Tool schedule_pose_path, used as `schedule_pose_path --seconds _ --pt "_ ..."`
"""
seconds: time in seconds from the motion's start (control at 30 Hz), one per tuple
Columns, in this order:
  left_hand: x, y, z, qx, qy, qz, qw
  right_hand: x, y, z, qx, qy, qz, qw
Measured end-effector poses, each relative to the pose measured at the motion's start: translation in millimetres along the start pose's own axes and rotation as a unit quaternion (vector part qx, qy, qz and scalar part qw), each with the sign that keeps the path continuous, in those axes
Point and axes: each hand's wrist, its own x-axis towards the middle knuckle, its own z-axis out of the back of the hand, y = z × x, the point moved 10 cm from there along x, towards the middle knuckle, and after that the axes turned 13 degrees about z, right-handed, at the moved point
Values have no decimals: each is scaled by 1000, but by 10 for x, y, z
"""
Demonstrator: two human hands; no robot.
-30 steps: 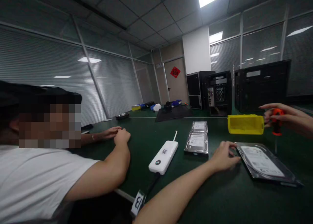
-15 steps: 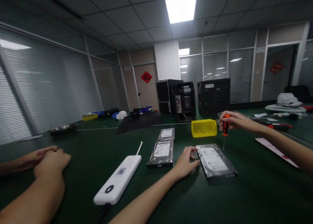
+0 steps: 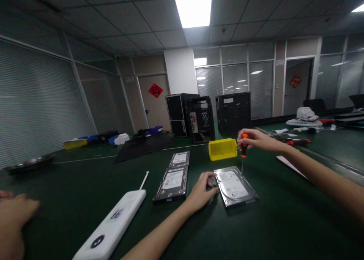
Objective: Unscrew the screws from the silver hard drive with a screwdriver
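Note:
A silver hard drive (image 3: pixel 234 186) with a white label lies flat on the green table. My left hand (image 3: pixel 202 190) rests at its left edge, index finger and thumb touching that side and the other fingers curled. Above the drive, my right hand (image 3: pixel 253 138) grips an orange-and-black screwdriver (image 3: pixel 243 148) from the top. The screwdriver stands nearly upright, its tip on the drive's upper right edge; a screw under it is too small to see. Two more hard drives lie left of my left hand, a nearer one (image 3: pixel 173 182) and a farther one (image 3: pixel 179 158).
A yellow bin (image 3: pixel 223 149) lies behind the drive. A white power bank (image 3: pixel 113 224) marked 39 sits to the left. Another person's hand (image 3: pixel 19 212) is at the far left. Black computer cases (image 3: pixel 233 112) stand at the back. Red-and-black pliers (image 3: pixel 298 142) lie right.
The view has turned to the right, so everything appears shifted left. Both hands keep their places on the drive and screwdriver, and the tip stays at the same edge.

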Motion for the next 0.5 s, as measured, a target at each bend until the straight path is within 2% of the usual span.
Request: schedule_pose_path --seconds 0.07,0.17,0.23,0.3,0.4,0.47,0.5 --pt "13 9 4 -3 -2 -1 1000 -8 31 109 0 -35 10 999" --pt "27 10 0 -4 6 -2 1000 -60 47 381 -6 -125 24 992" --pt "39 5 1 -4 9 -2 1000 -131 -28 497 -53 -159 7 986" --pt "53 6 4 -1 9 1 1000 -212 -217 429 -133 -118 -49 983" --pt "62 -3 9 -2 8 1 1000 -391 -609 47 -223 39 -135 964" --pt "58 -7 16 -3 8 4 1000 -511 -774 -194 -225 103 -147 958" --pt "52 -9 22 -4 7 7 1000 -561 -827 -275 -208 112 -150 960"
